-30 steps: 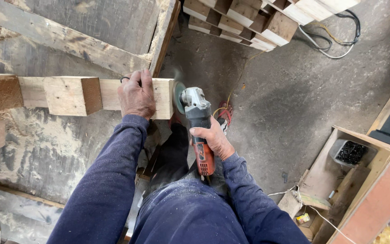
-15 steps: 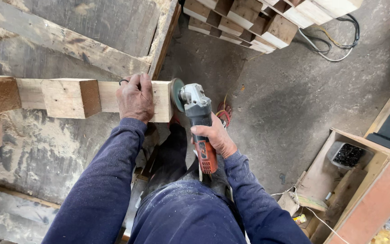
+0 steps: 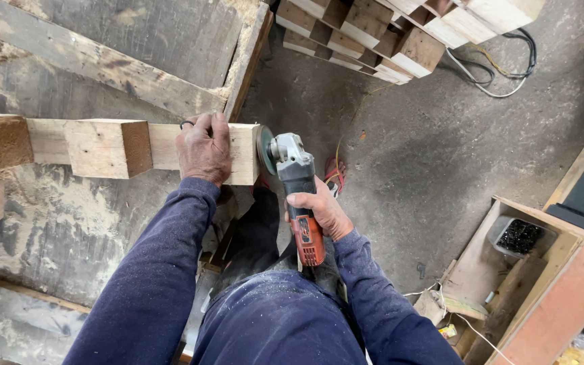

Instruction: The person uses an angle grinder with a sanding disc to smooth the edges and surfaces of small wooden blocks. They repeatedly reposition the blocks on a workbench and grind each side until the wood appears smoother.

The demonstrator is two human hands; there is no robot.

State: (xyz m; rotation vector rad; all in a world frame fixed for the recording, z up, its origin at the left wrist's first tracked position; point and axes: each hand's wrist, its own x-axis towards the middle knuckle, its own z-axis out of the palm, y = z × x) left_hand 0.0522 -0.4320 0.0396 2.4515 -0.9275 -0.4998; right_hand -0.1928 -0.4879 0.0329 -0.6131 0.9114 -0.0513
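A pale wooden pallet piece (image 3: pixel 103 145), a plank with square blocks on it, lies across a dusty workbench (image 3: pixel 49 223). My left hand (image 3: pixel 204 149) presses down on its right end, fingers over the top. My right hand (image 3: pixel 322 209) grips the orange and grey body of an angle grinder (image 3: pixel 299 182). The grinder's disc (image 3: pixel 263 150) stands against the end face of the wood.
Stacked pallets (image 3: pixel 386 34) lie on the concrete floor ahead, with black cables (image 3: pixel 501 67) beside them. A wooden box (image 3: pixel 508 270) with a grey tray of dark bits stands at the right. Sawdust covers the bench. My legs in blue trousers are below.
The grinder's disc has shifted slightly left, closer against the end of the wood. My left hand stays on the plank.
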